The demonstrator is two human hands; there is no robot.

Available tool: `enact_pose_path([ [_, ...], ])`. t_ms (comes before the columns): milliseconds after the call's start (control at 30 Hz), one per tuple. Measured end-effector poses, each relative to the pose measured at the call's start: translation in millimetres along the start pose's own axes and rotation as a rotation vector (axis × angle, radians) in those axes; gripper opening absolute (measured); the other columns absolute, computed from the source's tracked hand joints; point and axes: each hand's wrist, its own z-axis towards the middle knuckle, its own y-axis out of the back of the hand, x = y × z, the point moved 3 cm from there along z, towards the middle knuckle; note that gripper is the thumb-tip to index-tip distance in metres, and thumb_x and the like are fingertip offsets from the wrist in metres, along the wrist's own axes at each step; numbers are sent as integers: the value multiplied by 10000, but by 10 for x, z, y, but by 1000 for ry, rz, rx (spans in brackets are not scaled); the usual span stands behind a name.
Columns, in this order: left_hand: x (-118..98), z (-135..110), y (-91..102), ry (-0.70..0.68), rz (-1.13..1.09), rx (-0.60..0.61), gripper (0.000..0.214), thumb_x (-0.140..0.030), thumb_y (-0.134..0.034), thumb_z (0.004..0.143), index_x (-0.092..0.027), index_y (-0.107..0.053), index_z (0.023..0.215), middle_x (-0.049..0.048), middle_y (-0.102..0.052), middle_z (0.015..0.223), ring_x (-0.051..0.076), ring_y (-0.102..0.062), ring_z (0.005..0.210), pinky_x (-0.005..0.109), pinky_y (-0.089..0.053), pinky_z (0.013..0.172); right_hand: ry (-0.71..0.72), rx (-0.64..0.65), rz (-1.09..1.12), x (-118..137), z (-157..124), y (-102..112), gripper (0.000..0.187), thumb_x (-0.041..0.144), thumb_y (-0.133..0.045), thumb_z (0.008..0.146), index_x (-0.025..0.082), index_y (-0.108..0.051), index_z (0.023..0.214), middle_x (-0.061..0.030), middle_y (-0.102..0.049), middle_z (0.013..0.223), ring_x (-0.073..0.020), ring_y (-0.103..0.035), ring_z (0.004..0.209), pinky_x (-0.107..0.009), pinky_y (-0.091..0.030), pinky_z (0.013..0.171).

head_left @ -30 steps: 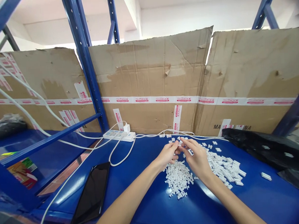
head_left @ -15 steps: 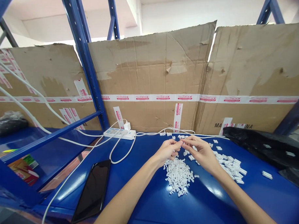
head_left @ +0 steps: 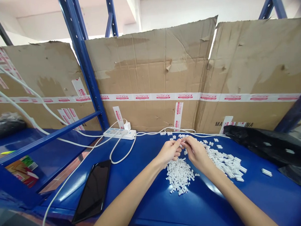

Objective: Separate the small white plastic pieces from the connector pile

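My left hand [head_left: 169, 151] is closed in a pinch, thumb against forefinger, on a small white plastic piece that the fingers mostly cover. Meeting it fingertip to fingertip, my right hand [head_left: 195, 151] pinches at the same spot, its fingers bent over the piece. Just below both hands lies a heap of tiny white plastic parts [head_left: 179, 178] on the blue shelf. Larger white plastic blocks [head_left: 227, 164] form a second pile right of my right wrist. A few more white blocks lie scattered behind the hands.
A white power strip [head_left: 120, 133] with cables sits by the cardboard wall [head_left: 149, 76]. A black phone [head_left: 92, 191] lies at left. On the right are a black plastic bag [head_left: 252, 145] and one lone white block [head_left: 266, 172]. A blue upright post [head_left: 90, 75] stands at left.
My right hand has moved slightly left and its fingers have bent down more over the left fingertips. The left hand keeps its pinch. The camera view has shifted a little.
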Motion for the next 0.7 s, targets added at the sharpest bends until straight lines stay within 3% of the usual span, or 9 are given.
enact_pose_path([
  [133, -10, -6, -61, 88, -225, 13, 403, -501, -686, 806, -143, -506, 767, -84, -271, 611, 15, -204, 451, 157, -85, 397, 63, -59, -115, 5, -11, -37, 146, 160, -377, 994, 194, -511, 949, -67, -557, 862, -202, -525, 825, -328, -449, 749],
  [300, -16, -5, -90, 228, -432, -23, 286, -319, -512, 961, -132, -493, 747, -80, -268, 578, 17, -200, 423, 122, -121, 347, 94, -65, -292, 30, -47, -98, 182, 142, -352, 994, 178, -530, 984, -87, -554, 870, -226, -496, 830, -367, -437, 755],
  [400, -23, -7, -97, 231, -462, -66, 292, -290, -460, 983, -124, -500, 747, -74, -282, 575, 14, -211, 410, 115, -133, 335, 89, -69, -350, 82, -59, -122, 221, 147, -330, 999, 170, -550, 1001, -99, -554, 874, -231, -486, 825, -376, -434, 750],
  [567, -21, -10, -71, 206, -477, -142, 295, -293, -519, 960, -104, -523, 733, -74, -300, 564, 3, -223, 403, 120, -135, 335, 56, -111, -399, 133, -38, -76, 267, 169, -330, 996, 159, -597, 1002, -129, -591, 880, -250, -496, 831, -409, -427, 760],
  [633, -21, 3, 2, 196, -468, -199, 321, -302, -500, 970, -84, -545, 739, -82, -279, 548, 1, -212, 400, 127, -129, 340, 34, -159, -354, 127, -20, -10, 260, 190, -350, 994, 163, -609, 989, -133, -608, 890, -254, -519, 849, -418, -432, 779],
  [700, -31, 25, 114, 158, -430, -268, 333, -323, -515, 964, -67, -564, 756, -91, -262, 534, 1, -201, 401, 134, -117, 347, 6, -116, -228, 109, -4, 37, 234, 232, -395, 991, 182, -619, 948, -111, -619, 876, -236, -550, 831, -394, -452, 767],
])
